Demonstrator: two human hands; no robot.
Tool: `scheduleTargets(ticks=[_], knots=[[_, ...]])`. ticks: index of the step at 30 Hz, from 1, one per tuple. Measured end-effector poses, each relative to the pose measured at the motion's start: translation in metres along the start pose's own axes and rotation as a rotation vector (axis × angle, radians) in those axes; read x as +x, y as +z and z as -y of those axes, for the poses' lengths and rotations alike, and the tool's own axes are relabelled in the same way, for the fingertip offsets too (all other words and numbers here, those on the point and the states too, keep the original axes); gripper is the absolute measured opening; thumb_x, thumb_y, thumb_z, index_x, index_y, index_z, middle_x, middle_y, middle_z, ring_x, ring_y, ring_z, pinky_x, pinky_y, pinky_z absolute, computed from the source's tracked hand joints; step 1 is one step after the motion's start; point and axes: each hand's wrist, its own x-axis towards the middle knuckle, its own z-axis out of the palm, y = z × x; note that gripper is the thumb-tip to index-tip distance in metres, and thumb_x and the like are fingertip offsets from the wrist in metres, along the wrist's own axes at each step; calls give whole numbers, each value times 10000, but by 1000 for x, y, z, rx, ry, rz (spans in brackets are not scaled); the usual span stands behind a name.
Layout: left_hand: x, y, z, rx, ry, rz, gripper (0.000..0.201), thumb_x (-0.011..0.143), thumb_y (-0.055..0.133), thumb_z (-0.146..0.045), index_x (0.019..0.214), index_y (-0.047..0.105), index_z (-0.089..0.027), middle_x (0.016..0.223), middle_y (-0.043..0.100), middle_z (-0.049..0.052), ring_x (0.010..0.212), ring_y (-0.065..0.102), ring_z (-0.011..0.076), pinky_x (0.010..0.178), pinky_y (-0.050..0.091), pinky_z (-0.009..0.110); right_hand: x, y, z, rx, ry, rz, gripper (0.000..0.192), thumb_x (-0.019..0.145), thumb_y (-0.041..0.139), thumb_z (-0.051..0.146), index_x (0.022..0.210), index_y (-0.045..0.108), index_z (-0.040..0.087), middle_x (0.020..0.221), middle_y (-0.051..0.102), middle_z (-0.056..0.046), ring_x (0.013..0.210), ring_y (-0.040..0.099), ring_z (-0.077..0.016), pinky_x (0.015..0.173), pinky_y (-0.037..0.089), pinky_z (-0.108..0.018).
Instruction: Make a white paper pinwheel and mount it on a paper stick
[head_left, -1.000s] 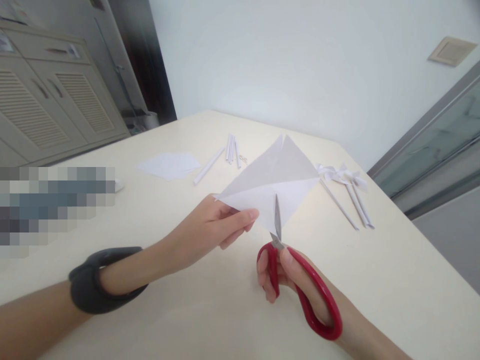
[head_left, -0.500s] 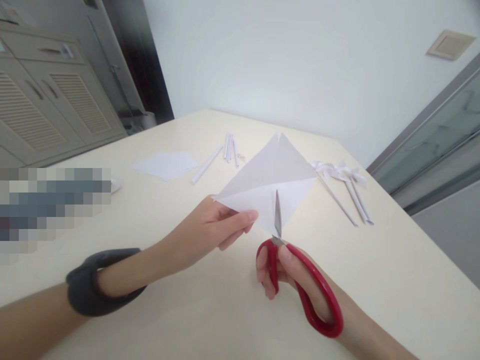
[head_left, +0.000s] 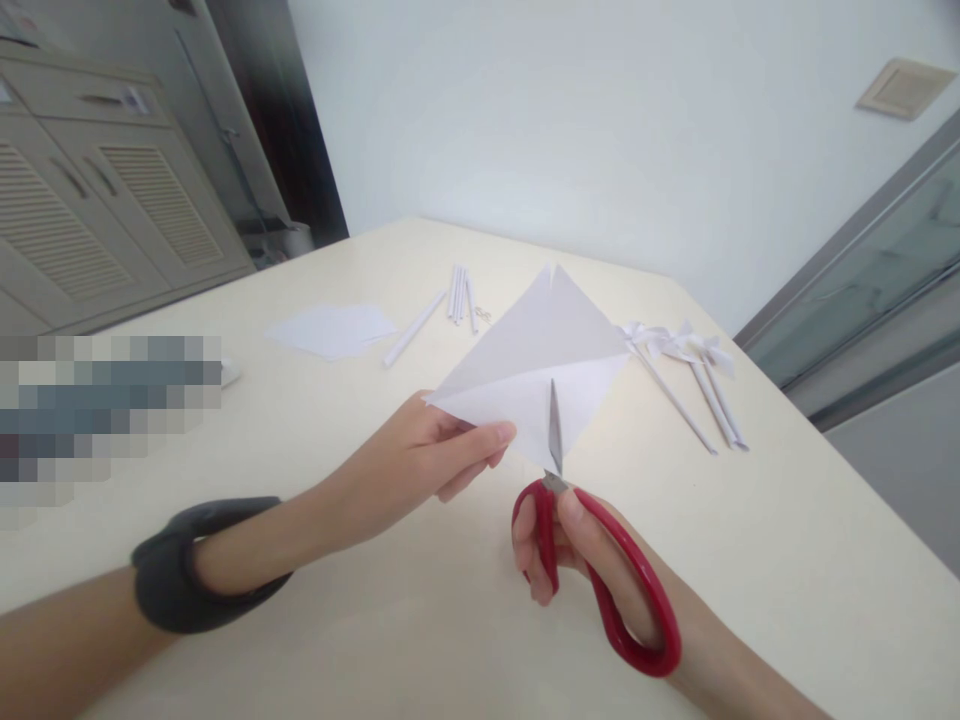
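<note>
White paper [head_left: 536, 345] shifts slightly left, left hand [head_left: 439, 455] pinching it; right hand [head_left: 600, 545] grips red-handled scissors [head_left: 556, 483], which may miscut if it flexes.

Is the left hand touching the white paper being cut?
Touching. The head view shows the left hand gripping the white paper along its near left edge, thumb lying over it.
</note>
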Motion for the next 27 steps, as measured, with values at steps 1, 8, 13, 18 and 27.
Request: scheduleTargets(ticks=[1,8,13,18,27], knots=[[0,0,1,3,11,-7,477,900,412,-392,471,361,-191,447,349,-41,508,400,113,586,358,229,1,0,0,4,1,-2,555,819,347,686,739,512,162,613,495,-12,571,440,-128,605,373,-301],[1,1,4,11,21,-2,478,897,416,-403,471,364,-191,450,356,-42,508,407,113,580,359,222,1,-1,2,17,-9,3,558,821,339,688,735,511,164,605,488,-10,568,435,-129,601,375,-302],[0,2,2,5,24,-30,486,891,422,-397,458,348,-189,441,349,-43,499,404,109,571,356,219,0,-2,-1,-87,7,3,535,874,291,634,716,506,170,610,500,-9,585,465,-123,609,387,-285],[1,2,4,10,35,-28,477,890,420,-402,467,358,-191,441,351,-45,488,393,110,557,349,223,0,0,-1,-77,4,-4,544,869,277,644,715,490,168,600,493,-5,546,453,-112,572,394,-273],[-1,0,-1,47,10,-18,477,885,424,-393,458,368,-189,443,365,-35,501,410,116,565,365,224,0,-2,0,-110,24,-17,535,864,295,648,737,513,176,586,484,-10,604,461,-141,608,386,-293]])
